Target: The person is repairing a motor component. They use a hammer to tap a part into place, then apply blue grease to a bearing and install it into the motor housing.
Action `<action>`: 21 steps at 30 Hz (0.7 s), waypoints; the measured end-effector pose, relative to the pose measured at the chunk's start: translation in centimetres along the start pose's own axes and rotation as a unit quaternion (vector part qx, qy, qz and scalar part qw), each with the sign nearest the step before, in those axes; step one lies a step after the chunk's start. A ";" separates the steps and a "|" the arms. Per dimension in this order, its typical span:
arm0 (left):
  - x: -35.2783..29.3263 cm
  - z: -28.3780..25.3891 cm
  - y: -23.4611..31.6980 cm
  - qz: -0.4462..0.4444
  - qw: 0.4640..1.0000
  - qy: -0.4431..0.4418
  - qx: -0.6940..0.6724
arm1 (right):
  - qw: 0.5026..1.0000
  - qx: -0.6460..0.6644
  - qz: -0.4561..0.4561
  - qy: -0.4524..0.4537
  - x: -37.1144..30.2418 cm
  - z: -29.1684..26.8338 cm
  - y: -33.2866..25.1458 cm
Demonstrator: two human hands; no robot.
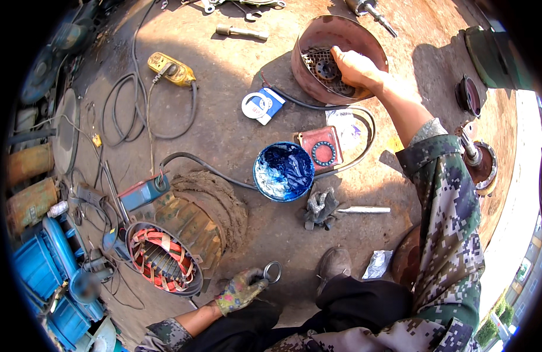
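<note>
A shiny steel ring (272, 271) is pinched at the fingertips of my left hand (241, 291), which wears a patterned work glove. Just left of it lies a ribbed motor housing (192, 220), its open end showing windings (165, 258) bound with red tape. My bare right hand (356, 67) reaches into a round, rusty metal cover (341, 97) at the far side. Beside its thumb, a dark disc with holes (326, 69) lies on a grille inside the cover. The fingers of that hand are mostly hidden, so what they grip cannot be made out.
A tub of blue grease (284, 171) stands mid-floor, near a caged bearing ring (323, 154) on a red packet. Around it are a blue-white box (265, 105), a grey rag (321, 208), a metal rod (365, 209), looping black cable (212, 170) and a yellow clamp meter (171, 69).
</note>
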State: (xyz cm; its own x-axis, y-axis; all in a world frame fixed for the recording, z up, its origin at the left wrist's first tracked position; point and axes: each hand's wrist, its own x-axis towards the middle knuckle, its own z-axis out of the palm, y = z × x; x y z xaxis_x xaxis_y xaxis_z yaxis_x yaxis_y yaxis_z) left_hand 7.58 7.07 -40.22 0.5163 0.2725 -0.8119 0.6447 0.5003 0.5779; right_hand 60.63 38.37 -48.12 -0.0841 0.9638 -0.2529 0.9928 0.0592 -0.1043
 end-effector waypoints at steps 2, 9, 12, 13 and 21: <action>0.0 0.1 -0.3 0.000 1.000 0.000 -0.018 | 1.000 0.002 -0.013 -0.007 0.1 0.0 0.1; 0.0 0.3 -0.8 0.001 0.999 0.004 -0.045 | 0.997 0.061 0.021 0.037 -0.4 -0.7 1.0; -0.2 0.4 -1.2 -0.007 0.998 0.002 -0.055 | 0.976 0.191 0.017 0.099 -2.4 -2.8 0.4; 0.0 0.4 -1.1 -0.003 0.999 -0.002 -0.052 | 0.971 0.209 0.041 0.111 -3.6 -4.5 -0.4; 0.9 0.2 -1.8 0.012 0.999 -0.030 0.034 | 0.855 0.363 -0.124 0.348 -14.6 -9.6 -7.5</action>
State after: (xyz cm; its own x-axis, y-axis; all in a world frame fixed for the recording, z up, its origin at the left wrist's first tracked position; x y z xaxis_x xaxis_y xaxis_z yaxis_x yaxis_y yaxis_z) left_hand 7.03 6.32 -41.99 0.5626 0.2335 -0.7930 0.6677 0.4373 0.6025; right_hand 55.22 26.32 -34.43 0.0385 0.8816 0.4704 0.6156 0.3498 -0.7062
